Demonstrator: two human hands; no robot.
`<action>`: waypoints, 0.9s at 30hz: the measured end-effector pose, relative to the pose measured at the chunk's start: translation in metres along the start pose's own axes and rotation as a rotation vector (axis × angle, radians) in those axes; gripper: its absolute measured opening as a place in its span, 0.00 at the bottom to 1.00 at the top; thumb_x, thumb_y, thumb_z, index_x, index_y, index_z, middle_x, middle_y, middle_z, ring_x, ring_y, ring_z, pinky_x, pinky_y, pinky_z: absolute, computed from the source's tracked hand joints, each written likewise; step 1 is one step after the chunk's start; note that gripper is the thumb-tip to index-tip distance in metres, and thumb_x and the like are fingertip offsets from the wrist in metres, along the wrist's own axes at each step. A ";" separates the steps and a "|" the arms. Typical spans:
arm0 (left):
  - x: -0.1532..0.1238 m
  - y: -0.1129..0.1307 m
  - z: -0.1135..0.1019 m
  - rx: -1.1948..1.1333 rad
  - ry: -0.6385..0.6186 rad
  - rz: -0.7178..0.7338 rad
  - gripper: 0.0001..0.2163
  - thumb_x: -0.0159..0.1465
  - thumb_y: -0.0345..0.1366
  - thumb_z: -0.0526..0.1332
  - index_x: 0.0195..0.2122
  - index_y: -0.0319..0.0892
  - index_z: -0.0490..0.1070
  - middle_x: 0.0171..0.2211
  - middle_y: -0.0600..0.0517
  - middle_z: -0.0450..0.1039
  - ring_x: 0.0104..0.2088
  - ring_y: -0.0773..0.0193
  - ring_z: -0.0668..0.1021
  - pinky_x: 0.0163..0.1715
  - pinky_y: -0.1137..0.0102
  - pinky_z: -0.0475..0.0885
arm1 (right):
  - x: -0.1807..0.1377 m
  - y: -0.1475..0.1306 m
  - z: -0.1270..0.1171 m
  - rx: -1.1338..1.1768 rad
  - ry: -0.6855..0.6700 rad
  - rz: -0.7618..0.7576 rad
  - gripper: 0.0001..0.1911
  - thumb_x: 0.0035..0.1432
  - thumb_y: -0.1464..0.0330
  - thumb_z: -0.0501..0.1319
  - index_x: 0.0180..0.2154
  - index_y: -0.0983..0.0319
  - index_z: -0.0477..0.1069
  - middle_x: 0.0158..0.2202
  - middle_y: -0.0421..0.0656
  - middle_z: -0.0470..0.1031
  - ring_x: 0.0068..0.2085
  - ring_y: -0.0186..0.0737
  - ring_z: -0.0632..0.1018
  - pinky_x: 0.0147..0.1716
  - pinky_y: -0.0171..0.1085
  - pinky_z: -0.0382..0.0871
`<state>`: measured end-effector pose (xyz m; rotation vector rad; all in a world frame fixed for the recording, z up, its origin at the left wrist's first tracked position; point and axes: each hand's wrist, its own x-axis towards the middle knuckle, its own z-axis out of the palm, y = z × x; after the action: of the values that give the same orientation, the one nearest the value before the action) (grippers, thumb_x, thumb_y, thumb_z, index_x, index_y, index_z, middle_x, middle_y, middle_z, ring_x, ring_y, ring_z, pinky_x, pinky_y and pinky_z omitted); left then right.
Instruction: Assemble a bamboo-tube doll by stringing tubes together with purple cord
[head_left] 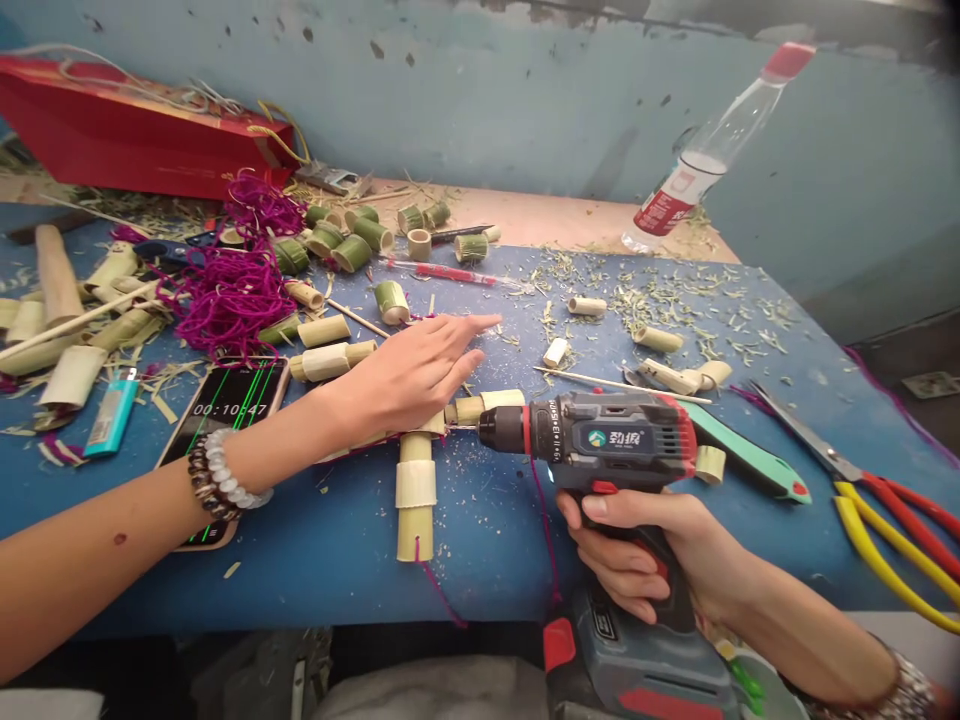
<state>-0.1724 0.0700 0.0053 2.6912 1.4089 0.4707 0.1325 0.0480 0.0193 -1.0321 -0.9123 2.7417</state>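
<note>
My right hand (637, 550) is wrapped around the grip of a cordless drill (622, 440), its chuck pointing left. My left hand (424, 365) lies palm down with fingers stretched out, over the middle of a jointed bamboo piece. That piece has a vertical bamboo tube (415, 505) with a pale sleeve and a purple cord at its lower end. A side tube (491, 405) reaches right, close to the drill's chuck, and another bamboo tube (330, 360) shows left of the hand. The hand hides the middle joint, and I cannot tell whether a drill bit touches the bamboo.
Purple cord (225, 300), cut bamboo rings (352, 252) and a red bag (150, 130) lie at left and back. A phone (225, 410) and lighter (112, 412) sit near my left arm. Right are scissors (847, 470), a green-handled tool (750, 460) and a bottle (682, 190).
</note>
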 end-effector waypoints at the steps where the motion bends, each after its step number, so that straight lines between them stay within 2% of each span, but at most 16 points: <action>1: -0.001 -0.001 0.000 0.002 -0.003 0.007 0.24 0.79 0.39 0.36 0.58 0.36 0.69 0.72 0.37 0.59 0.72 0.47 0.64 0.71 0.48 0.59 | -0.001 0.000 0.001 -0.004 0.004 -0.007 0.15 0.60 0.58 0.68 0.37 0.64 0.71 0.18 0.30 0.55 0.17 0.25 0.53 0.18 0.27 0.63; 6: -0.002 -0.003 0.001 -0.054 -0.006 -0.053 0.21 0.79 0.37 0.41 0.68 0.37 0.59 0.73 0.38 0.57 0.72 0.52 0.63 0.72 0.49 0.57 | -0.013 0.003 -0.001 -0.020 -0.010 -0.074 0.16 0.60 0.59 0.68 0.40 0.65 0.73 0.18 0.30 0.55 0.17 0.24 0.53 0.18 0.27 0.62; 11: 0.003 0.002 -0.008 -0.089 -0.059 -0.086 0.23 0.79 0.39 0.39 0.67 0.35 0.60 0.73 0.37 0.58 0.72 0.51 0.63 0.73 0.50 0.55 | -0.046 0.003 -0.008 -0.111 -0.006 -0.221 0.14 0.64 0.59 0.66 0.42 0.64 0.75 0.18 0.31 0.56 0.17 0.25 0.55 0.19 0.27 0.63; 14: 0.007 0.011 -0.017 -0.191 -0.089 -0.194 0.24 0.78 0.43 0.40 0.69 0.39 0.57 0.73 0.40 0.59 0.71 0.53 0.64 0.73 0.53 0.56 | -0.072 -0.005 -0.003 -0.173 0.047 -0.373 0.13 0.66 0.59 0.66 0.43 0.62 0.76 0.18 0.32 0.57 0.18 0.26 0.57 0.20 0.28 0.62; 18: 0.009 0.016 -0.026 -0.272 -0.104 -0.294 0.25 0.78 0.47 0.39 0.71 0.44 0.54 0.71 0.44 0.62 0.70 0.54 0.67 0.72 0.53 0.56 | -0.093 -0.028 0.010 -0.304 0.202 -0.653 0.11 0.66 0.59 0.66 0.43 0.60 0.77 0.18 0.33 0.58 0.19 0.28 0.59 0.20 0.30 0.62; 22: 0.010 0.011 -0.030 -0.257 -0.115 -0.281 0.25 0.78 0.49 0.39 0.71 0.48 0.55 0.70 0.45 0.63 0.71 0.54 0.66 0.71 0.53 0.60 | -0.080 -0.050 0.005 -0.510 0.365 -0.925 0.10 0.65 0.61 0.67 0.42 0.60 0.73 0.18 0.32 0.61 0.20 0.29 0.61 0.22 0.32 0.61; 24: 0.009 0.010 -0.036 -0.181 -0.077 -0.252 0.24 0.78 0.48 0.39 0.70 0.47 0.56 0.69 0.44 0.65 0.68 0.54 0.69 0.68 0.54 0.65 | -0.063 -0.055 -0.004 -0.604 0.448 -1.006 0.12 0.66 0.60 0.66 0.45 0.61 0.73 0.19 0.32 0.62 0.21 0.30 0.62 0.23 0.33 0.61; 27: -0.002 0.017 -0.050 -0.022 0.014 -0.203 0.22 0.77 0.47 0.45 0.65 0.44 0.63 0.63 0.43 0.70 0.64 0.51 0.71 0.66 0.50 0.66 | -0.036 -0.058 -0.018 -0.651 0.518 -1.067 0.16 0.65 0.58 0.65 0.47 0.63 0.73 0.19 0.32 0.62 0.21 0.31 0.64 0.24 0.35 0.63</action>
<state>-0.1745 0.0546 0.0561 2.4970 1.6472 0.4856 0.1639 0.0952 0.0614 -0.8463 -1.6339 1.2625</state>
